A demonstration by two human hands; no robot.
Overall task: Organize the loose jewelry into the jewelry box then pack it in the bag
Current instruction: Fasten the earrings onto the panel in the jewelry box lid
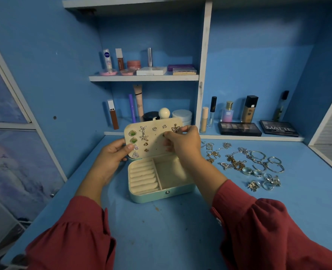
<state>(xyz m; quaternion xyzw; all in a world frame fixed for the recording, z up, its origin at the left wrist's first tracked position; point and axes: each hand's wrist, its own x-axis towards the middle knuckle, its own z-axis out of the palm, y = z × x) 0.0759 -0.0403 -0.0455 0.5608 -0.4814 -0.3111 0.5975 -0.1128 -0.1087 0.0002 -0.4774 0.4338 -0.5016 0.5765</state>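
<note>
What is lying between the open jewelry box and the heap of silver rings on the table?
In the head view, only bare blue table lies between the jewelry box and the silver rings; the right forearm crosses above it.

I see the jewelry box [157, 178] at the frame's centre on the desk [161, 230], its lid [151, 139] raised behind the tray, earrings [133, 133] pinned on it. Loose jewelry [249, 162] lies right of it. Cosmetics [141, 65], perhaps lipsticks, stand on shelves [143, 77] behind.

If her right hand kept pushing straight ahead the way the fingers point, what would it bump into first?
Most likely the earring panel inside the open lid of the jewelry box. The right hand has its fingertips at or nearly on it already, though depth is hard to judge.
</note>
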